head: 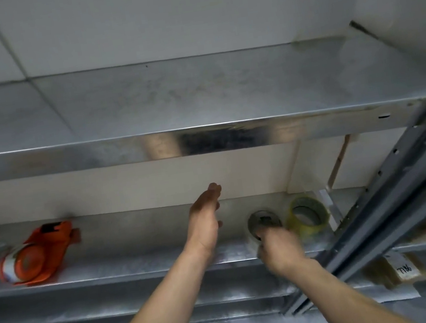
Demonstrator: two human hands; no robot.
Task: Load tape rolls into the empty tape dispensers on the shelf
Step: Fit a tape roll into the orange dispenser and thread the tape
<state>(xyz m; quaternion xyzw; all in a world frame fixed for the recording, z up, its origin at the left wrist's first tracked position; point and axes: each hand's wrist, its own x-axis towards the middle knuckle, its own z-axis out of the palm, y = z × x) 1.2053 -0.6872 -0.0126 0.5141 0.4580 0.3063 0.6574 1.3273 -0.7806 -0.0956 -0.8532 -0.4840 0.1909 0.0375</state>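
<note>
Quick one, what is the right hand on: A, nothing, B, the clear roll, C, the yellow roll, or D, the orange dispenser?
B: the right hand grips the near edge of the clear roll, which sits beside the yellow roll; the orange dispenser lies far off to the left.

Head-worn camera faces the metal shelf (pixel 140 237) closely.

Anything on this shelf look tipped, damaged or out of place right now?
Nothing spilled or broken. The orange dispenser at the left of the shelf lies tilted rather than upright, though blur makes that uncertain. The right hand grips the clear tape roll; the yellowish roll stands beside it.
</note>
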